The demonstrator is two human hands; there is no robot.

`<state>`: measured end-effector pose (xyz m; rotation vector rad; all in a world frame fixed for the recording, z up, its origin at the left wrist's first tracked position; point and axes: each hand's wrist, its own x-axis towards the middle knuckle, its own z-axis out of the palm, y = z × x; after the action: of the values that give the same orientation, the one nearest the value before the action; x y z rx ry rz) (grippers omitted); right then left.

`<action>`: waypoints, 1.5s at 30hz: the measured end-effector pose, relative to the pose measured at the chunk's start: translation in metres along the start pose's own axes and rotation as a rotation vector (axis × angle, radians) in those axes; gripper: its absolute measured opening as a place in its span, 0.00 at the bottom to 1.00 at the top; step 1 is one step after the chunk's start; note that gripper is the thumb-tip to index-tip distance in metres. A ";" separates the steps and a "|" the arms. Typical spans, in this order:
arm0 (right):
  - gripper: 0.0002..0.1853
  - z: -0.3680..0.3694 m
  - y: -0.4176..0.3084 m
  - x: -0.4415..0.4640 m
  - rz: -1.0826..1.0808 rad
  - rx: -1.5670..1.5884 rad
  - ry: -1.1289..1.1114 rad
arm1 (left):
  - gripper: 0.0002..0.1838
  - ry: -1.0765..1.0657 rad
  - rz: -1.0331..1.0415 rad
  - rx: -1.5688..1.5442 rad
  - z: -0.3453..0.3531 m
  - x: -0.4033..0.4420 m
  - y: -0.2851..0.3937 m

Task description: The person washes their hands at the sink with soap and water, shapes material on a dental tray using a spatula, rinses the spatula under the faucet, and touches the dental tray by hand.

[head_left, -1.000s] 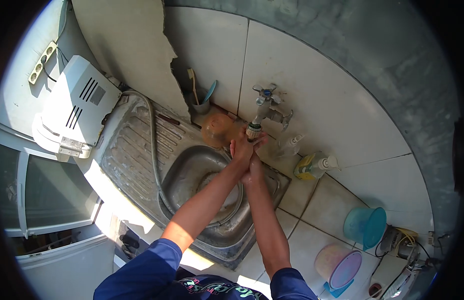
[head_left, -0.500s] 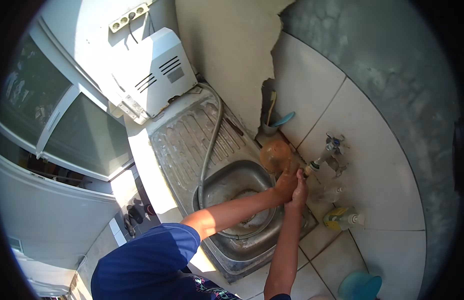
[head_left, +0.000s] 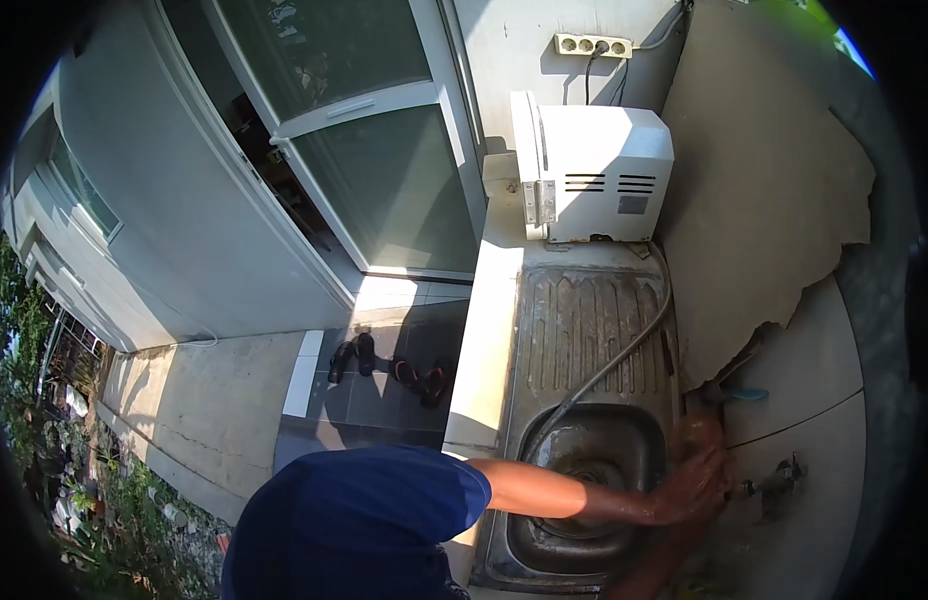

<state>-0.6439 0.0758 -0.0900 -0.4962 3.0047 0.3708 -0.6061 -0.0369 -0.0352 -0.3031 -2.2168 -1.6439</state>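
My left hand (head_left: 689, 492) reaches across the metal sink (head_left: 549, 545) to its right side, close below the tap (head_left: 782, 482). Its fingers look stretched out and hold no object that I can see. My right hand (head_left: 706, 520) comes up from below and meets it, palm against palm or nearly so. It is in shadow and its fingers are mostly hidden. Just beyond the hands, at the sink's edge, sits an orange, rounded bowl-like container (head_left: 696, 432). A grey hose (head_left: 624, 358) runs over the ribbed drainboard (head_left: 574, 330) into the basin.
A white box-shaped appliance (head_left: 604, 165) stands behind the drainboard, under a power strip (head_left: 592, 46). A broken-edged board (head_left: 754, 200) leans along the wall. A blue-handled item (head_left: 746, 394) stands near the tap. Dark shoes (head_left: 364, 352) lie on the floor by the glass door (head_left: 394, 180).
The camera view has swung left, so the sink and hands appear further right and more floor shows. My hands stay together by the tap, with my left hand now more over my right.
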 end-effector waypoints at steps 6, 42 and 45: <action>0.25 -0.027 -0.020 -0.002 -0.005 -0.135 -0.080 | 0.36 -0.015 0.309 0.204 0.023 0.084 0.071; 0.16 0.047 0.036 0.062 0.681 2.228 0.680 | 0.41 -0.532 -0.807 -1.861 0.050 -0.036 -0.051; 0.14 0.014 -0.016 0.004 0.298 3.012 0.396 | 0.30 -0.125 -1.147 -1.543 0.072 0.004 -0.103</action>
<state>-0.6416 0.0633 -0.1077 0.3369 0.5678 -3.0255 -0.6609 0.0012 -0.1420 0.6736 -0.4988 -3.6420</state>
